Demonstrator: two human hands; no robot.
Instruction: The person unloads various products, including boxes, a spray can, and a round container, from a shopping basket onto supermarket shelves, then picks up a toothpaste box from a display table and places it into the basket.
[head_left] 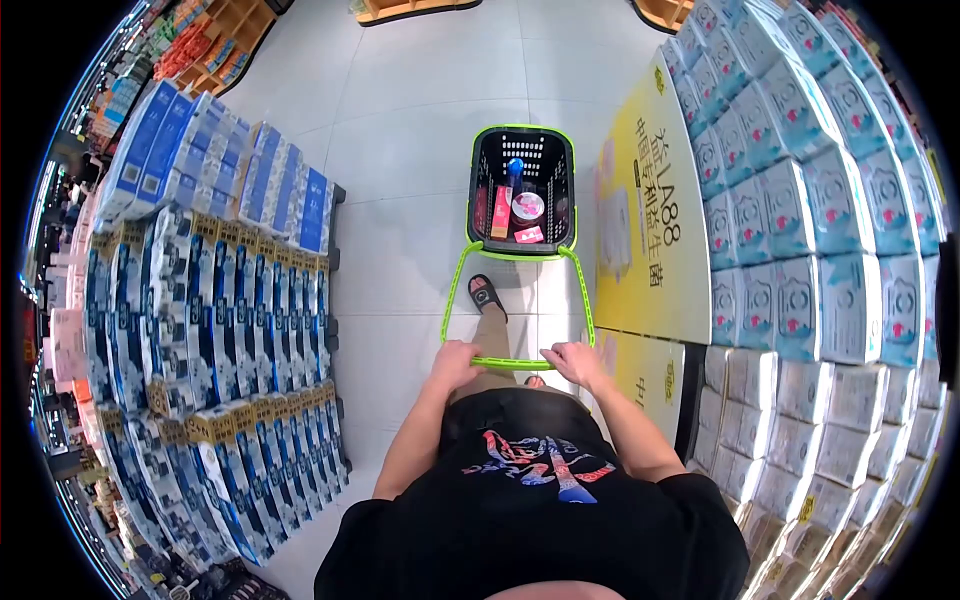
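Observation:
A black shopping basket (480, 222) with a lime-green rim stands on the floor ahead of me. Its lime-green handle (512, 364) reaches back to my waist. At the handle's left corner, my left hand (456, 362) is closed round it. My right hand (572, 360) grips the right corner. Inside the basket lie a blue bottle (515, 172), a long red-pink box (502, 212), a round tub with a pink-and-white lid (528, 206) and a small pink packet (529, 235).
Stacked blue-and-white cartons (220, 300) line the left side. To the right, a yellow display board (650, 200) fronts piles of pale teal packs (790, 210) and white packs (800, 410). Wooden shelving (225, 40) stands far left. Grey floor tiles (400, 160) run between the stacks.

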